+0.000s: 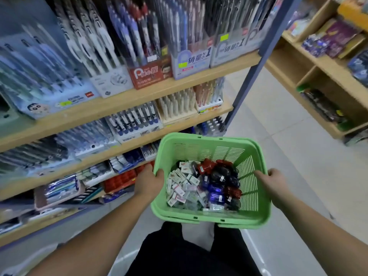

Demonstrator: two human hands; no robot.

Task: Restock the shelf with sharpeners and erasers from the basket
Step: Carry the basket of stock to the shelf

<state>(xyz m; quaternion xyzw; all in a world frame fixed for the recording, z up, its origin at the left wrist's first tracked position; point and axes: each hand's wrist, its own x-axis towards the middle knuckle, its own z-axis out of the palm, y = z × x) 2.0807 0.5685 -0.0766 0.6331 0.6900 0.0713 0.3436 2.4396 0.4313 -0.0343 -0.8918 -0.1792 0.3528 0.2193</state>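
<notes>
Big shelf [139, 96] fills the left side, tiers packed w/ pen display boxes. The lower tiers are blurred and hold small boxed stock; can't tell what kind. A 2nd wooden unit [318, 62] stands across the aisle, w/ tiled floor [278, 120] btwn them.

The green basket [189, 137] is held up off the floor, near the low tiers and in front of the person's legs. The left grip [148, 183] is curled over the basket's left rim, fingers inside. The right grip [275, 185] wraps the right rim the same way. Both are busy carrying; neither has an item.

Inside, the sharpeners [219, 180], dark red, blue & black, are heaped on the right. The erasers [180, 186], small white packs, are on the left.

Progress, my guess: early. The heap looks big, nothing's on its way to the shelf, & the target slot isn't evident. Left to do: park the basket, then move both lots over.
</notes>
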